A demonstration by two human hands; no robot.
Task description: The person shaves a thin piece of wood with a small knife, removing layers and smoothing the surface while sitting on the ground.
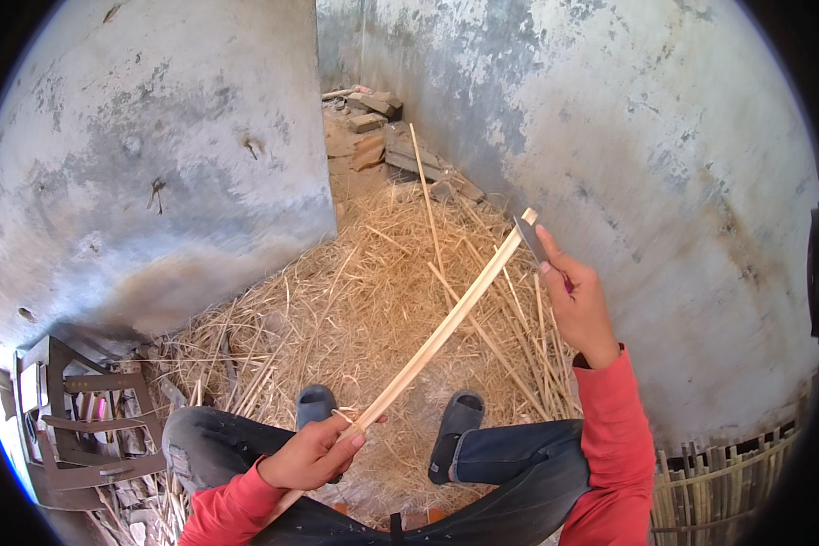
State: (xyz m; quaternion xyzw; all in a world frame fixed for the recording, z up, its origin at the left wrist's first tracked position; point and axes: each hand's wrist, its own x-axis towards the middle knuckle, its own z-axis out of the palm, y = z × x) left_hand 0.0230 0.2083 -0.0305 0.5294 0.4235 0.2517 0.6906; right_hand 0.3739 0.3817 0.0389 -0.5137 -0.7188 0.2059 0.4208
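A long pale strip of split bamboo (450,323) slants up and to the right across the middle, above my lap. My left hand (314,452) is closed around its near end, by my left knee, where a thin curled sliver sticks out beside the fingers. Up at the strip's far end, my right hand (573,296) grips a knife by its handle, which the fingers mostly hide. Its dark blade (530,239) lies across the bamboo just short of the tip.
Bamboo shavings (373,246) cover the floor, with loose strips (425,191) among them. Bricks (369,123) are heaped at the back between two worn walls. A broken wooden frame (100,428) stands at left; upright slats (723,482) line the lower right. My sandalled feet flank the middle.
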